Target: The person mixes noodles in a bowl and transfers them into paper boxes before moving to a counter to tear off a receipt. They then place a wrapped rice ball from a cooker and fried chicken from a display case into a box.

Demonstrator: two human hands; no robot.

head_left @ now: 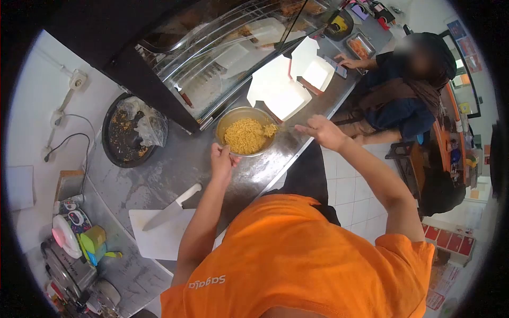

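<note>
A round metal bowl point(219, 139) of yellow noodle-like food point(244, 135) stands on the steel counter. My left hand point(222, 161) is closed on the bowl's near left rim. Out to the right, my right hand point(324, 132) grips the handle of a thin metal utensil point(286, 129), a spoon or fork; its head is hidden by a small clump of food at the bowl's right side. Just beyond the bowl are an open white takeaway box point(278, 93) and a second white box point(313, 68), both with lids raised.
A white-handled knife point(172, 208) lies across a white cutting board point(140, 238). A black round tray point(114, 143) holds crumbs and a plastic bag. The glass display case point(228, 53) borders the counter. A seated person point(403, 100) touches a phone point(335, 67) at right.
</note>
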